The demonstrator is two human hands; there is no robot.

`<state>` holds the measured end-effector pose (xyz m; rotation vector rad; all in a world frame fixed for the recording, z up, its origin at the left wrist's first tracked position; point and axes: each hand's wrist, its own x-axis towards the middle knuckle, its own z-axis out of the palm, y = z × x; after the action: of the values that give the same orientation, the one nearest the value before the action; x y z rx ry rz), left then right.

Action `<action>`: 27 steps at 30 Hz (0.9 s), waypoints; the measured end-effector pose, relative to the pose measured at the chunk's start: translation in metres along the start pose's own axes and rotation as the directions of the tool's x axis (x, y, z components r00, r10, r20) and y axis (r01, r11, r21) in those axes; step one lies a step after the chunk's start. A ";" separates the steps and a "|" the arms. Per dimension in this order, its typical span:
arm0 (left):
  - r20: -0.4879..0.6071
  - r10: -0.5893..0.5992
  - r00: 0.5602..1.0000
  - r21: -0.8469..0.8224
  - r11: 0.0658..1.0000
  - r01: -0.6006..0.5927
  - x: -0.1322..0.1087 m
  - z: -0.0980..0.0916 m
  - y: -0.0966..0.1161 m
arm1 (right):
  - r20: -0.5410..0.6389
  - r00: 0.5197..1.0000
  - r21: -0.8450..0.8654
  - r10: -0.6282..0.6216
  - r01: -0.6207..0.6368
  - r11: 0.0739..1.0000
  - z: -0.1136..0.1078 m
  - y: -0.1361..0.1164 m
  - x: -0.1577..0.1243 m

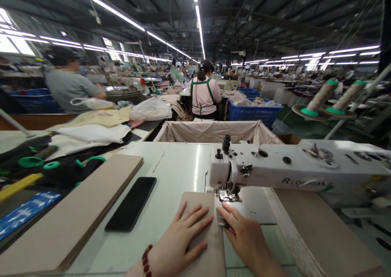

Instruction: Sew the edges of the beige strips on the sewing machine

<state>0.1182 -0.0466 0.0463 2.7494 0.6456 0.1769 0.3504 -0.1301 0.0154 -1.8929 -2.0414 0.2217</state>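
left hand (179, 240) and right hand (244, 238) press a beige panel (198, 199)

Bright overhead strip lights (116, 18), window glare (18, 45), edges bowed, distance maybe soft.

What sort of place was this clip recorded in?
Probably a large sewing factory: an industrial sewing machine, cones of thread on a stand, and long rows of workstations with blue plastic crates.
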 end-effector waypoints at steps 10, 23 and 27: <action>-0.017 -0.005 1.000 -0.024 1.000 0.005 0.000 -0.003 -0.001 | 0.012 1.000 -0.010 -0.001 0.001 1.000 0.000 0.000 0.001; -0.069 -0.037 0.997 -0.033 0.999 0.034 -0.001 0.001 -0.004 | 0.019 1.000 0.003 0.018 -0.018 1.000 0.001 0.000 0.003; -0.104 -0.039 0.994 -0.028 0.999 0.036 -0.002 0.002 -0.004 | 0.013 1.000 0.011 0.019 -0.019 1.000 0.000 0.000 0.002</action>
<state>0.1156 -0.0447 0.0434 2.7149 0.7163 0.3208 0.3501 -0.1282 0.0156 -1.9096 -2.0277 0.2502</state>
